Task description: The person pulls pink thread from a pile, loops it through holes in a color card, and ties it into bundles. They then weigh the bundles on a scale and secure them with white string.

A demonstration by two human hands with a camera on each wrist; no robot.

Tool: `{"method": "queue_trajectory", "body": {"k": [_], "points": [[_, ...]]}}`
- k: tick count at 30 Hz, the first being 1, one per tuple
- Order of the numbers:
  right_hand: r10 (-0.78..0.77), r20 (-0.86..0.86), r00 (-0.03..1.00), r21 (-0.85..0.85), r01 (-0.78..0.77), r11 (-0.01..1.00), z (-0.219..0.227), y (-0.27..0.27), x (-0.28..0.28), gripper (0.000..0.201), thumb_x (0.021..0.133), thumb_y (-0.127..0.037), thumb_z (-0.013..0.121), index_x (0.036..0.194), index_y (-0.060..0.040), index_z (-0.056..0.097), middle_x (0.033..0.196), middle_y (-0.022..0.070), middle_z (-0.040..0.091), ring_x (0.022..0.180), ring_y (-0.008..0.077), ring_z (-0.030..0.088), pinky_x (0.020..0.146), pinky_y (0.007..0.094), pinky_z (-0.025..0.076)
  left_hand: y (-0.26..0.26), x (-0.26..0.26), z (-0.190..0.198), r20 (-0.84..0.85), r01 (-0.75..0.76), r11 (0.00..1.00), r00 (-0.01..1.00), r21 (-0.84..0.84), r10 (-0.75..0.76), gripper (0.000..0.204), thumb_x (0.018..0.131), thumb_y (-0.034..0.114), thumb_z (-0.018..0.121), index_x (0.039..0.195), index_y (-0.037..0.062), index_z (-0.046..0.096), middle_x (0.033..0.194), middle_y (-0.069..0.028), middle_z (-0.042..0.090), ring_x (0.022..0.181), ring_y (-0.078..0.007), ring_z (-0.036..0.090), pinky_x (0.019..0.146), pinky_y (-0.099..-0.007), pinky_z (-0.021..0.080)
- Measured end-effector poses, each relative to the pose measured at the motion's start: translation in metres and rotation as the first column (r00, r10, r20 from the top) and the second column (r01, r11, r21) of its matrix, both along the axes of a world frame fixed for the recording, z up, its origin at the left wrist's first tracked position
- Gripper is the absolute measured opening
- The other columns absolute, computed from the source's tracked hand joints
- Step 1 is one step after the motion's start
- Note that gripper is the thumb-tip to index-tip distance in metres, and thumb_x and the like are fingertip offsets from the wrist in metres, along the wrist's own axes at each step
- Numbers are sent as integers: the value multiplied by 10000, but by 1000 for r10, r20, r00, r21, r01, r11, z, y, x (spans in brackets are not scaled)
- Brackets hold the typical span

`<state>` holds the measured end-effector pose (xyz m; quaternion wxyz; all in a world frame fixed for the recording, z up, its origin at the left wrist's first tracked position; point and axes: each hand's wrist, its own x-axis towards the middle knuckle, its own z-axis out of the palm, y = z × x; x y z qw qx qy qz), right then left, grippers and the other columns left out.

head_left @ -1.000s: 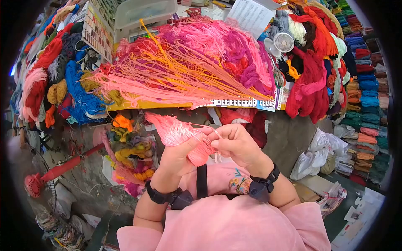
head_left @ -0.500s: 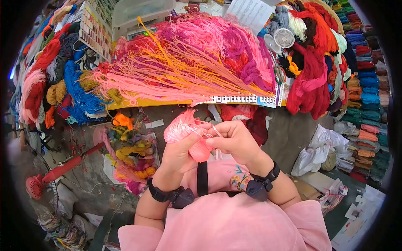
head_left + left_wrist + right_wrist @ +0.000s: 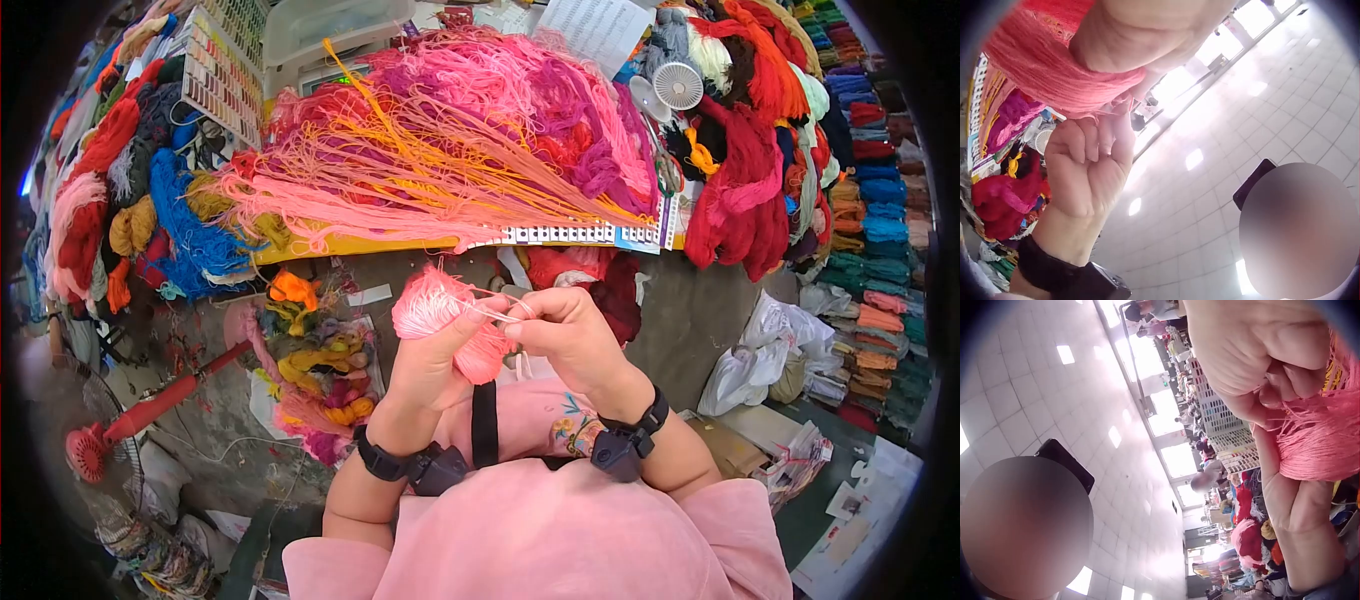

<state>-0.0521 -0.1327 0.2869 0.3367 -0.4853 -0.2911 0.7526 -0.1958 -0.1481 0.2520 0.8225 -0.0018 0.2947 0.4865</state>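
A pink thread skein (image 3: 430, 308), paler along its middle, is gripped in the left hand (image 3: 428, 365) in front of the chest. The left thumb lies across it. Close on its right, the right hand (image 3: 568, 332) pinches thin pink strands (image 3: 495, 314) that run taut between the two hands. In the right wrist view, the skein (image 3: 1325, 447) shows as a bundle of fine threads, with the right hand's curled fingers (image 3: 1288, 384) at its loose strands. From the left wrist, the right hand (image 3: 1088, 159) appears just below the skein (image 3: 1054, 72).
Ahead, a table edge (image 3: 350, 250) carries a large heap of pink, magenta and orange yarn (image 3: 480, 120). Dark red yarn (image 3: 735, 210) hangs at the right, blue yarn (image 3: 180, 215) at the left. A red fan (image 3: 95, 445) stands low left; white bags (image 3: 745, 365) lie right.
The skein's long upper end has dropped back and bunched nearer the left hand. The right hand has shifted slightly right, and the strands between the hands now stretch straighter.
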Motion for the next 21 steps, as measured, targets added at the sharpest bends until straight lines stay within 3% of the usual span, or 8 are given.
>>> {"method": "queue_trajectory", "body": {"k": [3, 5, 8, 11, 15, 18, 20, 21], "points": [[-48, -89, 995, 31, 51, 998, -1, 1, 2, 31, 713, -32, 584, 743, -22, 583, 576, -50, 448, 483, 22, 359, 448, 169, 273, 1, -1, 1, 22, 16, 999, 1000, 42, -16, 231, 788, 73, 512, 980, -55, 500, 912, -129, 550, 831, -194, 545, 716, -303, 452], [-59, -347, 936, -248, -31, 968, 3, 6, 9, 81, 734, -47, 570, 813, -32, 568, 589, -45, 447, 467, 30, 349, 432, 172, 265, 3, -1, 7, 140, -7, 996, 990, 84, -5, 238, 792, 64, 502, 994, -61, 490, 927, -134, 552, 832, -194, 546, 720, -300, 451], [80, -356, 931, -133, -135, 982, -4, 2, 10, 107, 773, -73, 530, 870, -30, 549, 569, -54, 427, 444, 22, 311, 406, 171, 240, -3, -4, -4, 100, 47, 997, 994, 57, -52, 274, 812, 101, 473, 1034, -61, 462, 973, -141, 542, 854, -203, 540, 756, -318, 437], [-71, -314, 947, -253, -11, 967, 0, 5, 7, 116, 802, -92, 492, 869, -18, 551, 543, -66, 407, 424, 8, 274, 388, 167, 207, -5, -5, -1, 154, -18, 992, 988, 128, -2, 345, 842, 184, 420, 1087, -59, 418, 1023, -149, 519, 916, -212, 514, 807, -347, 405], [-61, -345, 937, -244, -26, 970, 3, 6, 4, 141, 819, -103, 467, 881, -5, 546, 517, -76, 384, 406, 3, 247, 379, 165, 193, -4, -6, -3, 144, 10, 990, 989, 143, -31, 410, 859, 256, 362, 1124, -56, 382, 1081, -157, 483, 981, -217, 477, 847, -358, 372], [-88, -265, 960, -258, 18, 966, 7, 7, -1, 129, 795, -110, 505, 846, -3, 556, 508, -81, 374, 414, 1, 250, 383, 168, 184, -4, -3, -1, 141, -21, 987, 990, 157, -2, 426, 865, 268, 337, 1139, -58, 367, 1117, -159, 453, 1005, -218, 459, 853, -348, 365], [87, 45, 995, -120, -81, 989, 7, 7, -7, 88, 750, -99, 557, 757, -13, 573, 525, -79, 398, 443, -4, 291, 393, 173, 205, -6, -3, -1, 39, 24, 983, 999, 184, -32, 493, 862, 325, 328, 1182, -50, 306, 1198, -179, 378, 1102, -259, 382, 915, -376, 303], [86, 44, 995, -121, -80, 989, 6, 6, -8, 88, 750, -99, 557, 757, -13, 573, 525, -79, 398, 443, -4, 291, 393, 173, 205, -6, -3, -2, 39, 26, 983, 999, 183, -34, 493, 862, 325, 328, 1182, -50, 306, 1198, -179, 378, 1102, -259, 382, 915, -376, 303]]}}
